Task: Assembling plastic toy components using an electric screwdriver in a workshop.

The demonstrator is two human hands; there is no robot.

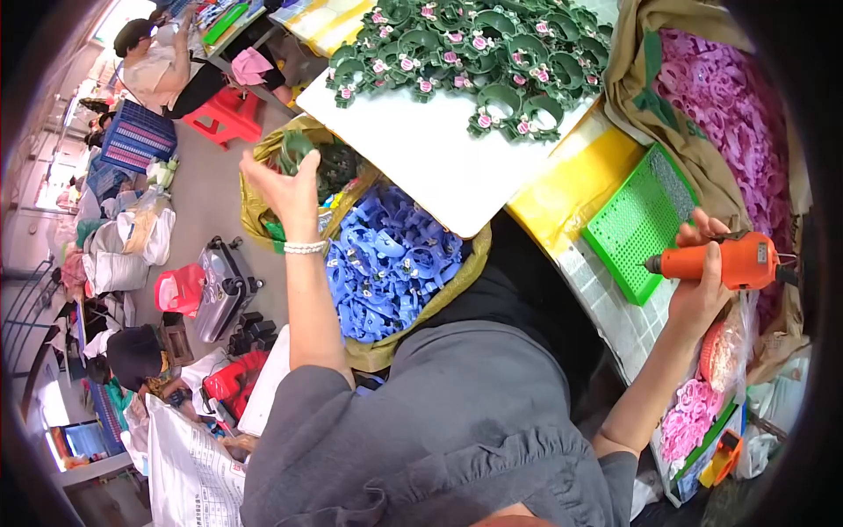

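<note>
Closest in, the right hand point(702, 285) is wrapped around an orange power screwdriver point(729, 261), held over the tiled worktop point(606, 307) beside a green mesh tray point(637, 224); its long axis lies roughly level and its tip points left, probably kept ready for the next piece. Farther out, the left hand point(285, 193) closes on a dark green plastic piece point(294, 149) above a sack of the same parts point(263, 215), next to the sack of blue pieces point(391, 263). Beyond, 1 white board point(430, 162) carries finished green wreaths with pink flowers point(474, 53).
</note>
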